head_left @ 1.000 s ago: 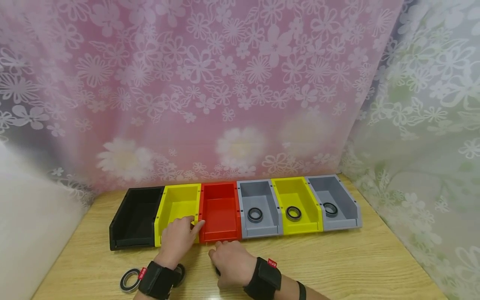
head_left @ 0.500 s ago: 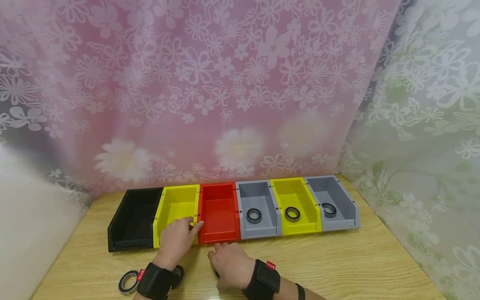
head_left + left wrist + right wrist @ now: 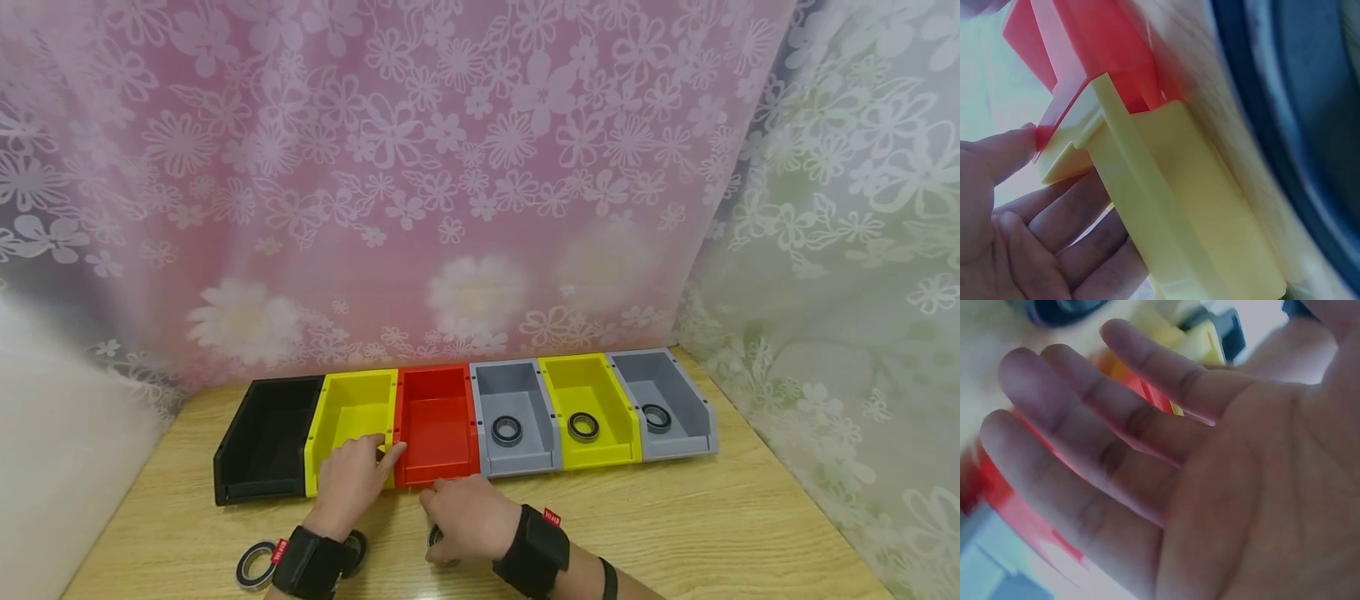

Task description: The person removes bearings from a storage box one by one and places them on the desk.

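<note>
So going left to right: there's a loose bearing ring [image 3: 256, 565] sitting flat on the wooden table [image 3: 712, 517] at the near-left, and another dark ring [image 3: 356, 546] mostly hidden behind the left wrist strap. Then the row of 6 bins along the back, pushed side by side so they read like 1 long tray. The black bin [image 3: 262, 442] has nothing in it that I can make out, and next to it is the yellow bin [image 3: 352, 412], which the left hand [image 3: 351, 483] is resting on at the front right corner, fingers laid fairly straight along the wall and a fingertip touching the edge of the red bin [image 3: 437, 425]. Looks to me like it's steadying the row so it doesn't slide. The right hand [image 3: 467, 518] is just in front of the red bin, palm down over a bearing [image 3: 434, 540] on the table, fingers relaxed and spread in the wrist view, so covering it more than gripping it as far as I can tell. After that, the grey bin [image 3: 517, 408], second yellow bin [image 3: 592, 400] and last grey bin [image 3: 667, 396] each hold 1 ring lying flat.
</note>
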A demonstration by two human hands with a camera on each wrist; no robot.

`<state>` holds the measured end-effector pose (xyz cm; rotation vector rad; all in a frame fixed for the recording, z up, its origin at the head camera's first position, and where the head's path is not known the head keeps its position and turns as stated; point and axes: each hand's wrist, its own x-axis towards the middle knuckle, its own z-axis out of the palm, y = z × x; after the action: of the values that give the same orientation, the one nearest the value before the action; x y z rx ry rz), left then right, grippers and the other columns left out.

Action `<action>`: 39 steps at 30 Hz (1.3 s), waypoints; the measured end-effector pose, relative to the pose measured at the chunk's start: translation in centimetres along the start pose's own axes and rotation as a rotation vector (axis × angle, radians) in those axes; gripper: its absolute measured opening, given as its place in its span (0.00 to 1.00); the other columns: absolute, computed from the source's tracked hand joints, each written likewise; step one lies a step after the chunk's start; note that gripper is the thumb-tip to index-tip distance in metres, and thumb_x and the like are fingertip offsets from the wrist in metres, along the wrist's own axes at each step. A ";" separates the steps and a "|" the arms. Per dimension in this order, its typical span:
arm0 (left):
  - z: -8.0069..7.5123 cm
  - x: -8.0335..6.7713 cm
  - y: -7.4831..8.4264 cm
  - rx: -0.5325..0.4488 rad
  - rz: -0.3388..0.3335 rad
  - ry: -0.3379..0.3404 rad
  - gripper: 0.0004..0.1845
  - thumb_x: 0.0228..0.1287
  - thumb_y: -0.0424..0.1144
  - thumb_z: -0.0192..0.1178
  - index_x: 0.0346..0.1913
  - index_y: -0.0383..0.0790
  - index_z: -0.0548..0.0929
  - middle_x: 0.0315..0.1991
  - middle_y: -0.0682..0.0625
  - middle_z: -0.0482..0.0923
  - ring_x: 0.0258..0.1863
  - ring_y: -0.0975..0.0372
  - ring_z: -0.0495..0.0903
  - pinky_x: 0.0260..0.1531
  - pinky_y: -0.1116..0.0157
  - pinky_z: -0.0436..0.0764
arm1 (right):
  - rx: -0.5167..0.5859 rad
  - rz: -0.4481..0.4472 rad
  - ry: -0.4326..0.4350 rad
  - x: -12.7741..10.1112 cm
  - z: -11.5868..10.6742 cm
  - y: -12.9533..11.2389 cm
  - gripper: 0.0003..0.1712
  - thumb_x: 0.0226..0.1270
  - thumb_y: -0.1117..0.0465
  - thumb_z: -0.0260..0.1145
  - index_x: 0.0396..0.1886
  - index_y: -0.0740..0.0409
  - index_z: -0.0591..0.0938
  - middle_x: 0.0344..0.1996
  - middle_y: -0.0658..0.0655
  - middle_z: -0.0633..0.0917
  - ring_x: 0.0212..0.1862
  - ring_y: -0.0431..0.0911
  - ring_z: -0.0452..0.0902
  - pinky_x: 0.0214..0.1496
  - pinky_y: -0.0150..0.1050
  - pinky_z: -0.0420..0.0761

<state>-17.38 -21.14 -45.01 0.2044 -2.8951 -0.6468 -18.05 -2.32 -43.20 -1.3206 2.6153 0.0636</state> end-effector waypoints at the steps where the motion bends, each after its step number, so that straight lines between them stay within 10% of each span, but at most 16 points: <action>1: 0.0 0.0 0.0 0.003 0.002 0.000 0.17 0.70 0.49 0.67 0.31 0.38 0.83 0.16 0.52 0.65 0.16 0.60 0.67 0.18 0.64 0.63 | 0.027 0.002 0.010 -0.1 -0.3 0.2 0.26 0.57 0.39 0.78 0.49 0.47 0.85 0.32 0.42 0.81 0.31 0.35 0.74 0.32 0.33 0.75; 16: 0.2 -0.1 0.0 0.017 -0.009 -0.009 0.19 0.70 0.49 0.67 0.27 0.40 0.78 0.16 0.52 0.64 0.16 0.59 0.67 0.19 0.64 0.62 | 0.305 0.084 0.214 -1.9 -7.1 5.0 0.21 0.72 0.50 0.70 0.57 0.57 0.83 0.50 0.56 0.86 0.40 0.44 0.82 0.44 0.38 0.83; 28: 0.2 -0.3 0.1 -0.005 -0.002 0.002 0.19 0.71 0.48 0.67 0.25 0.41 0.76 0.15 0.51 0.63 0.16 0.59 0.66 0.19 0.64 0.61 | 0.387 0.165 0.319 -3.4 -7.9 7.6 0.24 0.72 0.49 0.70 0.62 0.56 0.82 0.50 0.56 0.85 0.47 0.47 0.80 0.49 0.45 0.83; 34: -0.6 -0.2 0.4 -0.087 -0.002 -0.031 0.17 0.72 0.44 0.66 0.45 0.28 0.84 0.26 0.47 0.81 0.25 0.56 0.79 0.27 0.60 0.79 | 0.398 0.167 0.351 -4.0 -8.0 8.3 0.24 0.73 0.51 0.69 0.63 0.56 0.81 0.51 0.57 0.86 0.45 0.47 0.80 0.46 0.42 0.83; 39: -2.2 -0.6 1.8 -0.102 0.073 0.074 0.22 0.71 0.40 0.66 0.56 0.23 0.81 0.43 0.35 0.87 0.38 0.47 0.87 0.40 0.51 0.86 | 0.416 0.178 0.354 -4.1 -8.0 8.5 0.23 0.73 0.50 0.69 0.63 0.55 0.81 0.51 0.57 0.86 0.43 0.45 0.81 0.45 0.41 0.83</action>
<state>-16.53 -20.33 -42.33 0.1068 -2.7764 -0.7558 -23.82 4.99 -35.05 -1.0260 2.8047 -0.7069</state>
